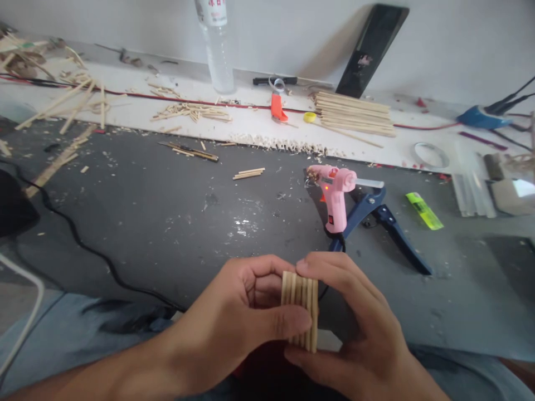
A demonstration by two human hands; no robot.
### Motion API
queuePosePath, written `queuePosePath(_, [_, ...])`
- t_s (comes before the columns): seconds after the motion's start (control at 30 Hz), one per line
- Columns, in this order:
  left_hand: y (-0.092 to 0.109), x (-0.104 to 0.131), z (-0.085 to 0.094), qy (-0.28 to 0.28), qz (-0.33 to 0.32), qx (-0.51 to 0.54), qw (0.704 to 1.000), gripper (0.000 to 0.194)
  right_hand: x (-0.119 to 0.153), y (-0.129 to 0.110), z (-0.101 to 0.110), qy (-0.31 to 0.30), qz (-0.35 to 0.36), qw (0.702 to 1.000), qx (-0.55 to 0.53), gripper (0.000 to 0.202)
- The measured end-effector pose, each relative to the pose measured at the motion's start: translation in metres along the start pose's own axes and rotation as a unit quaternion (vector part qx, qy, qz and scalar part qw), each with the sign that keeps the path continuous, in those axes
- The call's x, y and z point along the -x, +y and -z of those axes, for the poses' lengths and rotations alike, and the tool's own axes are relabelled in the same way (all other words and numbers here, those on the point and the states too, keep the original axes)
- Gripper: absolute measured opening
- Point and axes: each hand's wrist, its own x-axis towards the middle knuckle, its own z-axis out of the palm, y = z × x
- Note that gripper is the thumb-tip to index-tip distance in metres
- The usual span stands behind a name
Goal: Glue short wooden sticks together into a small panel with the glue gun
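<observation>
Between my two hands is a small panel of short wooden sticks [299, 289] set side by side, held close to the table's front edge. My left hand [254, 312] grips it from the left, its thumb pressed flat across the front of the sticks. On the other side my right hand [359, 323] pinches the panel, fingertips at its top corner and thumb at its bottom end. Beyond them a pink glue gun [335, 195] rests on the grey table, its small light glowing orange. A few cut sticks [249, 174] lie together farther off.
Blue-handled cutters [393, 228] lie by the glue gun, near a lime-green packet [424, 211]. A utility knife [190, 151] sits left of centre. Along the back are a bottle [219, 55], a bundle of long sticks [355, 114] and scraps. A black cable [79, 239] crosses the left side.
</observation>
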Motion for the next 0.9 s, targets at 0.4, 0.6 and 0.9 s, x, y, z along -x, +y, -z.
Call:
queuePosePath(0.4, [0.0,-0.003,0.004,-0.012,-0.011,0.01,1.0,0.02,0.004,0.005,0.0,0.003,0.004,1.0,-0.005,0.063])
queuePosePath(0.6, [0.008,0.0,0.007,0.005,-0.038,-0.024,0.999,0.019,0.022,0.013,0.005,0.021,-0.03,0.999,-0.028,0.09])
queuePosePath(0.9, [0.03,-0.004,0.021,0.119,-0.173,-0.177,0.962,0.015,-0.001,0.013,0.017,0.209,-0.143,0.967,0.006,0.021])
